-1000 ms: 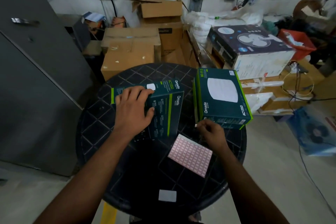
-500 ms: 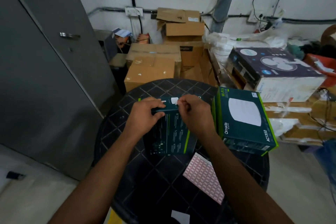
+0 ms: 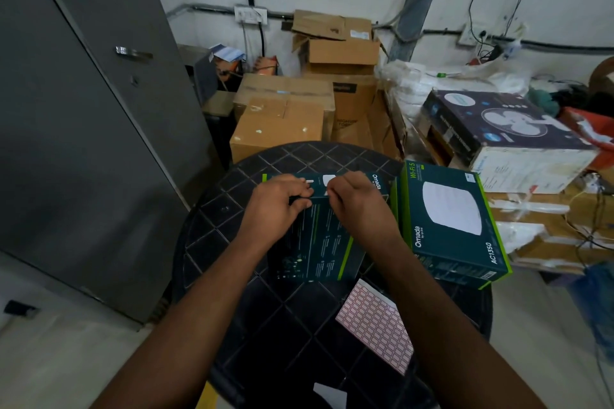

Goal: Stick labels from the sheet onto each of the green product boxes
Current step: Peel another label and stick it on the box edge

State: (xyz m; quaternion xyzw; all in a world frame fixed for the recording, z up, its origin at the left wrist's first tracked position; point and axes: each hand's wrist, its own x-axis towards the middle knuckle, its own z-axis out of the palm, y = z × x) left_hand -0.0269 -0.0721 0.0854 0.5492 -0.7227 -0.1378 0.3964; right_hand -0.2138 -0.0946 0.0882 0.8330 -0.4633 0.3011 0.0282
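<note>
Two green product boxes sit on a round black table. The left green box lies under both my hands. My left hand grips its far top edge. My right hand pinches a small white label against that same edge, fingertips close to the left hand's. The right green box rests flat, apart from my hands, white disc picture facing up. The pink label sheet lies on the table near me, partly under my right forearm.
A white scrap lies at the table's near edge. Brown cartons stand behind the table. A fan box sits at the right on more cartons. A grey metal cabinet fills the left.
My right hand left the label sheet and came up to the left box's far edge beside my left hand. The view shifted closer and to the left.
</note>
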